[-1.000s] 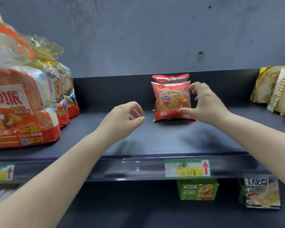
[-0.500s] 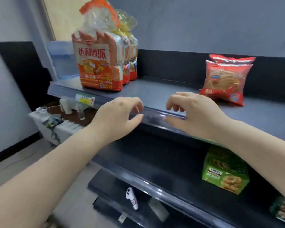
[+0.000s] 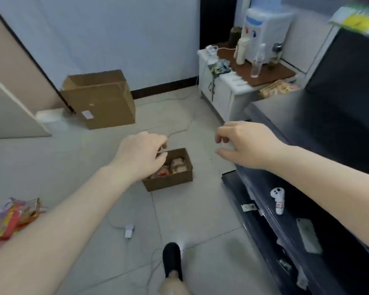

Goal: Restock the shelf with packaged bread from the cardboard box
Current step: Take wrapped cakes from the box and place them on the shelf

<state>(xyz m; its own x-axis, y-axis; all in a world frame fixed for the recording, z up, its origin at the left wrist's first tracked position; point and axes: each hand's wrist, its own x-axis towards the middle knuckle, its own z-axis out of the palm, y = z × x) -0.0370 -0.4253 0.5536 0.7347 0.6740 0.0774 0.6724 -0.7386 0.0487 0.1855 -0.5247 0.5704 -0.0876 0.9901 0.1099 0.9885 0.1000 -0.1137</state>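
Note:
A small open cardboard box [image 3: 173,179] sits on the tiled floor ahead, with several packaged breads [image 3: 178,165] inside. My left hand [image 3: 140,155] hovers in front of the box's left side, fingers loosely curled, holding nothing. My right hand [image 3: 243,143] hangs to the right of the box, level with the dark shelf's corner, fingers bent and empty. The dark shelf unit [image 3: 320,158] runs along the right side.
A larger closed cardboard box [image 3: 102,101] stands by the far wall. A white cabinet [image 3: 228,90] with a water dispenser [image 3: 264,28] is at the back right. Snack packets [image 3: 9,218] lie at the left. Cables and a charger [image 3: 129,231] cross the floor. My foot [image 3: 172,260] is below.
My view has swung from the shelf down and left to the floor. Both hands have left the shelf edge and now hover over the floor near the small box.

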